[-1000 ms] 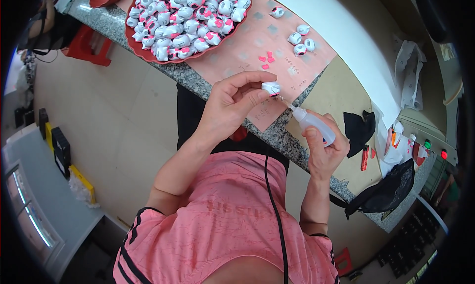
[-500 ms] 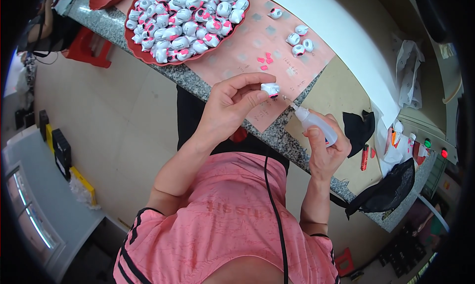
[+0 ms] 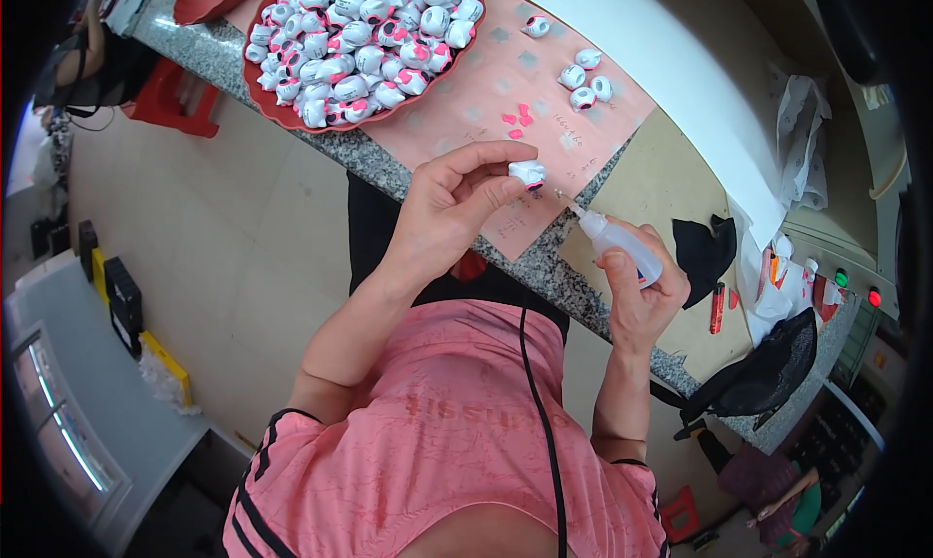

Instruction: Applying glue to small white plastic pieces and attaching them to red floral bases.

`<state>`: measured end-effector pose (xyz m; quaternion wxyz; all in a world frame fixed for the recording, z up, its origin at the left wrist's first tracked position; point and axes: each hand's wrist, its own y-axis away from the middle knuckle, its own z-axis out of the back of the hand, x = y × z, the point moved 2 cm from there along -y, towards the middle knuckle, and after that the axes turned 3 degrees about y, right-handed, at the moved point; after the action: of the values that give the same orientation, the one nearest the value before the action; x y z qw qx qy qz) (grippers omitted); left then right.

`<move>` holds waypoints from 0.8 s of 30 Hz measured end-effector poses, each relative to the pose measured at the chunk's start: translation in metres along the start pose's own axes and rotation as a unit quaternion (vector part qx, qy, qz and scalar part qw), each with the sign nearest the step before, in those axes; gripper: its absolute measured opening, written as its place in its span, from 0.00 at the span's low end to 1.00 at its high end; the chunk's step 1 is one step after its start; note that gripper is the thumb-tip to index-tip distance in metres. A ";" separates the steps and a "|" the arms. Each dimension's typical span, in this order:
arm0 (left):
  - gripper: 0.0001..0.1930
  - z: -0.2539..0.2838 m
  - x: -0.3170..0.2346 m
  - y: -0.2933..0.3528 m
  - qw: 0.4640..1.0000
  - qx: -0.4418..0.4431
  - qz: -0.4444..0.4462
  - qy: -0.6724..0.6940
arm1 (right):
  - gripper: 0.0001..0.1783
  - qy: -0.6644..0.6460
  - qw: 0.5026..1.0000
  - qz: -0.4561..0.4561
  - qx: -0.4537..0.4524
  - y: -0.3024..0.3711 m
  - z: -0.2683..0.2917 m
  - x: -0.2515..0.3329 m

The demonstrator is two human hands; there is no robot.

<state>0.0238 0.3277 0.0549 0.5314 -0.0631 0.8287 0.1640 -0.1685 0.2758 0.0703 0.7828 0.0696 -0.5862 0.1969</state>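
Between the thumb and fingers of my left hand [image 3: 455, 200] is a small white figurine head [image 3: 526, 174] with a dark and pink patch on its lower side. My right hand [image 3: 646, 291] wraps round a translucent glue bottle [image 3: 620, 244], its thin nozzle pointing at the figurine head with a small gap between them. Several tiny pink pieces [image 3: 516, 132] lie on the pink paper sheet [image 3: 462, 101] just beyond my left hand. Farther back on the sheet are several more white heads [image 3: 582, 98] in a loose group, and a single one [image 3: 535, 26].
A scalloped red tray [image 3: 255, 80] heaped with white and pink heads stands at the far left on the granite counter [image 3: 374, 165]. Black cloth [image 3: 705, 252], a red tube [image 3: 717, 308] and a black mesh bag [image 3: 763, 373] lie at right. Another person [image 3: 773, 490] shows at lower right.
Both hands keep nearly the same pose, still holding the figurine head and glue bottle. A person has come into view at the lower right. The whole view has shifted slightly.
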 end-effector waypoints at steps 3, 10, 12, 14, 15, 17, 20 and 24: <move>0.13 0.000 0.002 0.000 1.000 -0.001 0.006 0.024 | 0.16 -0.044 0.998 -0.019 -0.036 -0.001 0.007 -0.007; 0.14 0.010 0.010 0.007 1.000 -0.011 0.019 0.011 | 0.19 -0.096 0.975 -0.088 -0.180 -0.027 0.028 -0.041; 0.14 0.012 0.014 0.011 0.999 -0.014 0.028 0.007 | 0.16 0.018 0.988 -0.063 -0.142 -0.037 0.034 -0.059; 0.14 0.019 0.018 0.015 1.000 -0.016 0.026 0.003 | 0.15 0.072 0.989 -0.052 -0.119 -0.038 0.033 -0.063; 0.14 0.021 0.018 0.016 1.000 -0.019 0.025 0.000 | 0.15 0.074 0.988 -0.052 -0.126 -0.036 0.032 -0.063; 0.14 0.018 0.020 0.016 0.999 -0.020 0.024 0.007 | 0.15 0.074 0.987 -0.052 -0.136 -0.033 0.029 -0.061; 0.13 0.021 0.020 0.018 0.999 -0.033 0.019 0.020 | 0.13 0.111 0.955 0.073 -0.264 -0.009 0.024 -0.052; 0.14 0.030 0.022 0.020 0.999 -0.026 0.025 0.027 | 0.09 0.235 0.946 0.200 -0.093 -0.018 -0.015 -0.018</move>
<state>0.0348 0.3585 0.0274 0.5025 -0.0602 0.8398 0.1966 -0.1519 0.2602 0.0512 0.8459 -0.1710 -0.4030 0.3047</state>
